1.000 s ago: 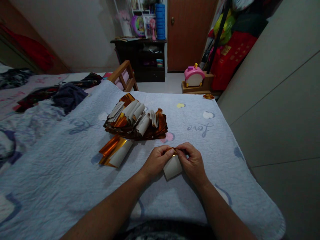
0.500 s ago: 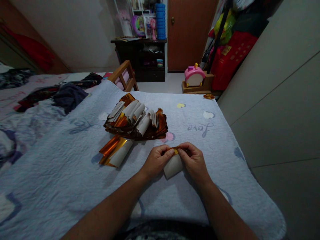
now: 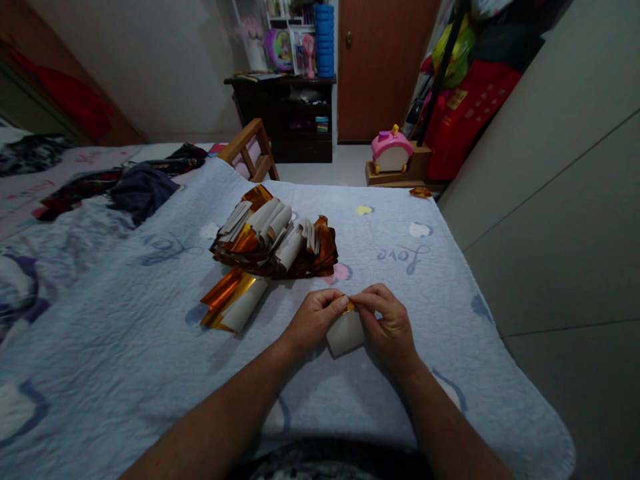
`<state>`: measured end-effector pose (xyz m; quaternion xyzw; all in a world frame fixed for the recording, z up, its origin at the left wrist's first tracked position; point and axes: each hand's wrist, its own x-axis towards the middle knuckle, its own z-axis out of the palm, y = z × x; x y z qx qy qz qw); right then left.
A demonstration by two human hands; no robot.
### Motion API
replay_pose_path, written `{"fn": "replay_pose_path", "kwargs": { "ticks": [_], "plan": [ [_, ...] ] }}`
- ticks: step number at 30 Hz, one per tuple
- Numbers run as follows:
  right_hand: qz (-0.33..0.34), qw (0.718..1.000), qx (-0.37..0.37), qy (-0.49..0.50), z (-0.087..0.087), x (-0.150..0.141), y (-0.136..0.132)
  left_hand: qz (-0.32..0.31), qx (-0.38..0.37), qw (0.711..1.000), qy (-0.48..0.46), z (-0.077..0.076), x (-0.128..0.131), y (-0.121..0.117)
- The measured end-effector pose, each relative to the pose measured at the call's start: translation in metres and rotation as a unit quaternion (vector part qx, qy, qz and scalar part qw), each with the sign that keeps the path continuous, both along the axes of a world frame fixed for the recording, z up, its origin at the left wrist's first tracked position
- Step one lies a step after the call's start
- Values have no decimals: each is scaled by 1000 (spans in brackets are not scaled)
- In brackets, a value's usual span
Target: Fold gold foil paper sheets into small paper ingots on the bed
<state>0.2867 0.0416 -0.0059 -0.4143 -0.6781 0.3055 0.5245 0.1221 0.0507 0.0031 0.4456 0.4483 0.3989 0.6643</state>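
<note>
Foil paper (image 3: pixel 345 337) | left hand (image 3: pixel 316 319): grip pinching far edge | right hand (image 3: pixel 391 325): grip likewise

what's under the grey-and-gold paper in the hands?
Pale blue bedspread shows around the paper, including just past its lower edge. The paper, left hand and right hand hide whatever lies directly beneath; can't tell whether the paper touches the bedspread.

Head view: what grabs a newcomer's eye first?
Probably the heap of gold-and-white papers, spread on the pale blue cover beyond the hands and to their left. Next, at near centre, the left hand and right hand pinch the top of a small white-and-gold paper piece. In the background, the bright red box stands out at upper right, beside the pink toy.
</note>
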Motion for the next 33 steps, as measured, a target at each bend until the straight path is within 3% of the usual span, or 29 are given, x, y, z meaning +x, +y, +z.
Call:
{"fn": "replay_pose_path", "kwargs": {
  "ticks": [8,13,16,19,24,33],
  "plan": [
    [-15,990,98,-97,-3,2,0,4,-46,998,-46,-4,-2,-1],
    [-9,991,98,-96,0,2,-1,-5,-42,998,-47,-5,-3,0],
    [7,997,52,-48,0,1,-3,1,-32,999,-40,-5,-3,0],
    [-3,998,-50,23,0,2,-5,9,-25,999,-33,-5,-4,0],
    [53,972,-214,84,1,5,-4,12,-3,1000,-7,-2,-4,1],
    [74,951,-269,131,7,4,-1,-19,20,999,21,5,-2,-2]
  ]
}}
